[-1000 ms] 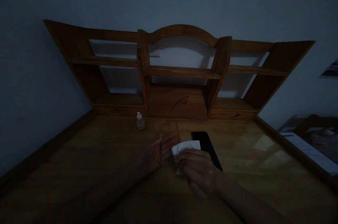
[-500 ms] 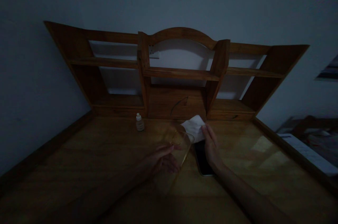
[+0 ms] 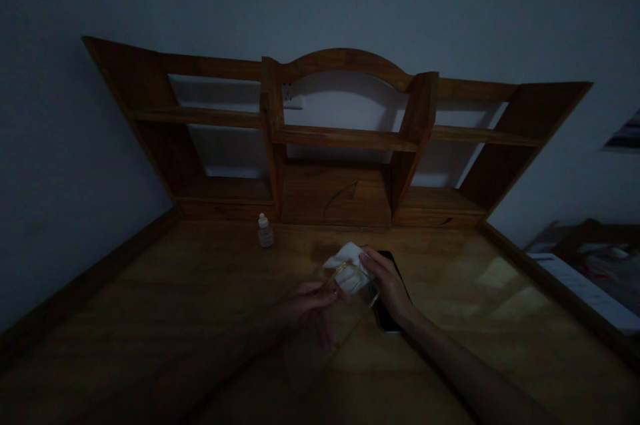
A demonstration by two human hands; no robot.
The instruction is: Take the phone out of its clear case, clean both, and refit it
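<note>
My left hand (image 3: 314,305) grips a clear, yellowish phone case (image 3: 371,298) by its left side, with the fingers partly seen through it. A white tissue (image 3: 345,254) is pinched in my right hand (image 3: 387,281), held against the far end of the case. Beneath my right hand a black phone (image 3: 386,319) lies flat on the desk, partly covered by the hand. To the left, away from both hands, a small dropper-like bottle (image 3: 265,233) with a white cap stands upright.
The wooden desk (image 3: 210,318) has a shelf unit (image 3: 345,139) along its back edge, against the wall. Raised wooden borders run along both sides. A socket (image 3: 293,99) shows behind the shelf. A white surface (image 3: 580,288) lies beyond the right border. The light is dim.
My right hand has brought the tissue left and down onto the case. The case has tilted in my left hand. More of the phone's far end now shows.
</note>
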